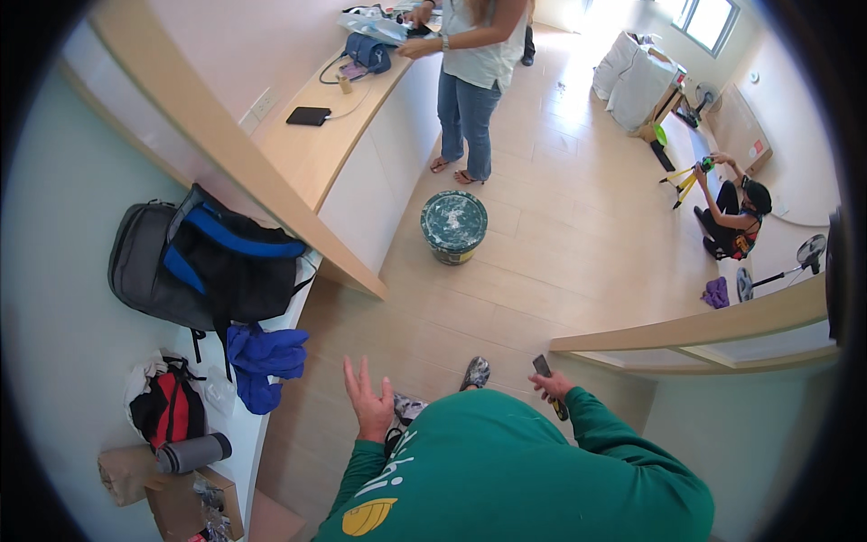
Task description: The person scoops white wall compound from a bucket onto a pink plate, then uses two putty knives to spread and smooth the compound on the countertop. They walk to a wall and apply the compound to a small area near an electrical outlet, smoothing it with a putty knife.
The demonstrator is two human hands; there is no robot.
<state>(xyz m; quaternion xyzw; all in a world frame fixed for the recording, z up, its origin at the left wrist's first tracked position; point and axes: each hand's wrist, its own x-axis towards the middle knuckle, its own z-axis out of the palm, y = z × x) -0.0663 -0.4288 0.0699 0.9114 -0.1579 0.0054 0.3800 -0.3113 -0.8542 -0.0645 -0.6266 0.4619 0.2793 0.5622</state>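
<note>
My left hand (370,400) is raised in front of my body with its fingers spread, and nothing is in it. On the other side, my right hand (553,387) grips a scraper (542,366), whose flat dark blade points up and away from me. Part of its black and yellow handle shows below the fingers. Farther ahead on the floor stands a bucket (454,222) with a dark green lid smeared with white; neither hand touches it. My green sleeves lead to both hands.
A shelf on the left bears a backpack (181,262), blue cloth (264,361), a grey bottle (194,452) and a cardboard box (194,506). One person (474,81) stands at the counter (334,149). Another person (731,221) crouches beside a yellow tripod (684,187). A wooden frame edge (695,327) runs along the right.
</note>
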